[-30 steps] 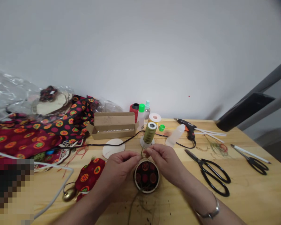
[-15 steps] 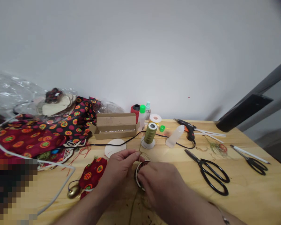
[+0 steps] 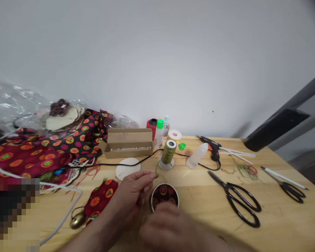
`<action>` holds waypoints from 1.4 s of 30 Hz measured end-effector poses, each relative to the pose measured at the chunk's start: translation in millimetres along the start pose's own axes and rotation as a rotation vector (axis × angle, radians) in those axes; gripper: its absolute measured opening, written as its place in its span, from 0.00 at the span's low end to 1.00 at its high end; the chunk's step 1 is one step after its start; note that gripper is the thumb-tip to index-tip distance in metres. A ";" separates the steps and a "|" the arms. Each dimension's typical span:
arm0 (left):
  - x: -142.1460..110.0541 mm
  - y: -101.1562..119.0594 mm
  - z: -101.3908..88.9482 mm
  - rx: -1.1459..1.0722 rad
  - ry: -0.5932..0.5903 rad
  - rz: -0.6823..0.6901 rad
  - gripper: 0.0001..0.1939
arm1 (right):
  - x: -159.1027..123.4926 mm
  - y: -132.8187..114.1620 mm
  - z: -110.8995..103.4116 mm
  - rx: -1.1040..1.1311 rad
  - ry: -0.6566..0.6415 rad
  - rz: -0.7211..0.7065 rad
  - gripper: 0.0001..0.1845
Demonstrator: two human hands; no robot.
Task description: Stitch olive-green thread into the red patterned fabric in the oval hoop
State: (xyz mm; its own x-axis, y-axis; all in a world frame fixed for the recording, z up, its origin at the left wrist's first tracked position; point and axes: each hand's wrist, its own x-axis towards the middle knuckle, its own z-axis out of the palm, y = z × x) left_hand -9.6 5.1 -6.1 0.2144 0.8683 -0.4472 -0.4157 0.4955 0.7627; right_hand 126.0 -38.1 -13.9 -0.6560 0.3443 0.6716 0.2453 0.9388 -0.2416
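My left hand (image 3: 135, 190) is closed, its thumb and finger pinching an olive-green thread (image 3: 157, 169) just in front of an upright spool of olive thread (image 3: 169, 153). To its right lies a round disc (image 3: 164, 193) covered in dark patterned fabric with a pale rim. My right hand (image 3: 170, 227) is smeared by motion at the disc's near edge and hides part of it. What its fingers hold, if anything, cannot be made out. Left of my left hand is a stuffed red patterned fabric piece (image 3: 101, 198) with a brass bell (image 3: 78, 220).
Black-handled scissors (image 3: 236, 196) lie at the right, a smaller pair (image 3: 288, 187) beyond. Further back are a glue gun (image 3: 212, 147), a translucent bottle (image 3: 197, 156), an open cardboard box (image 3: 128, 150) and a white disc (image 3: 127, 168). Patterned fabric (image 3: 36, 152) is heaped at the left.
My right hand has moved off the round disc towards me, uncovering its patterned face. My left hand keeps its pinch by the spool. The whole view has shifted slightly.
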 end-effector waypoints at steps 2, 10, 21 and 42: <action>-2.6 1.5 2.2 0.041 -0.018 0.010 0.11 | 6.9 9.6 -12.3 0.078 0.221 0.326 0.10; -7.0 2.9 4.6 0.151 -0.054 0.058 0.07 | 14.8 40.4 -13.4 0.791 0.364 1.263 0.18; -8.9 2.0 9.3 0.105 -0.211 0.016 0.07 | 20.5 34.7 -18.6 0.915 0.280 1.362 0.10; -7.8 -2.8 5.1 0.228 -0.157 0.006 0.09 | 19.7 36.4 -20.5 0.789 0.328 1.363 0.06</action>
State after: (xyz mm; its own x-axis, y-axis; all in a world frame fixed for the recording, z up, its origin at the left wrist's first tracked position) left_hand -5.6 -2.9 -2.3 0.3540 0.8554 -0.3780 -0.2116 0.4670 0.8586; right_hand 136.6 2.7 4.8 -0.0683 0.9666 -0.2471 0.0106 -0.2469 -0.9690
